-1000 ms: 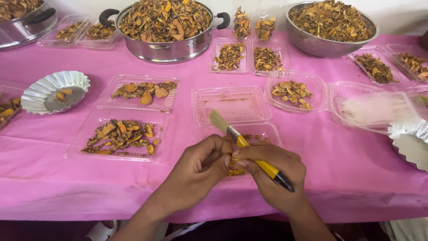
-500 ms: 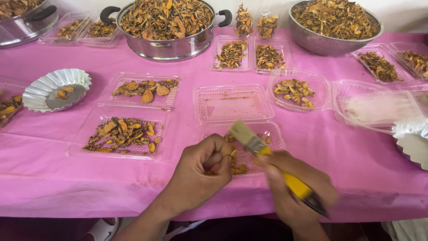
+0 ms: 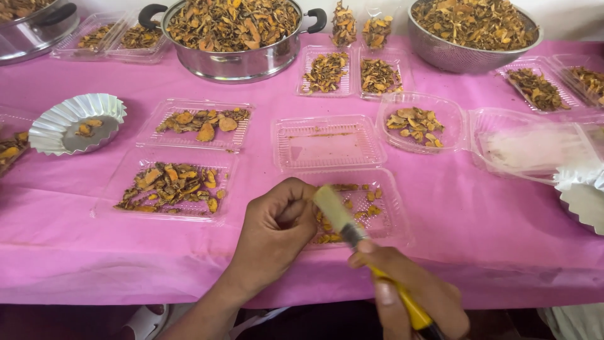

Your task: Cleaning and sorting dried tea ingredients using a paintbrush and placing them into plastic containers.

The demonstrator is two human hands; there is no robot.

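My left hand (image 3: 277, 236) is curled shut over something small at the near left corner of a clear plastic clamshell tray (image 3: 384, 217) that holds a few dried orange-brown slices. What it grips is hidden by the fingers. My right hand (image 3: 412, 299) holds a yellow-handled paintbrush (image 3: 343, 220) by its handle. The pale bristles point up and left, touching the fingertips of my left hand. The tray's open lid (image 3: 327, 141) lies just beyond it with only crumbs inside.
A pink cloth (image 3: 478, 239) covers the table. Another open clamshell (image 3: 170, 186) of slices lies to the left, a fluted foil dish (image 3: 75, 123) beyond it. A steel pot (image 3: 233, 31), a steel bowl (image 3: 472, 28) and several filled trays line the back.
My right hand has slid down and toward me with the brush. The bristles swung from pointing up-left above the tray to touching my left fingertips. My left hand stays in place.
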